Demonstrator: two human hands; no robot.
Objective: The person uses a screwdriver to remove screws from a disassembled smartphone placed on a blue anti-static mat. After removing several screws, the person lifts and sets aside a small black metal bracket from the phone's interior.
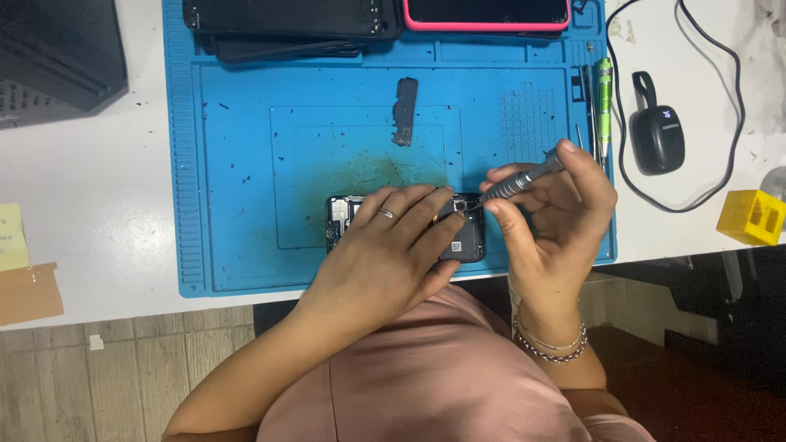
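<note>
Pressing down on an opened phone (467, 237), the left hand (393, 245) steadies it; the right hand (548, 217) grips a screwdriver (520, 182), tip at the phone.

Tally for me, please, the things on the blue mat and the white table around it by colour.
Black: 4 (opened phone, loose part, phone stack, small speaker)
Pink: 1 (cased phone)
Green: 1 (screwdriver)
Grey: 1 (screwdriver in right hand)
Yellow: 1 (block)
Total: 8
</note>
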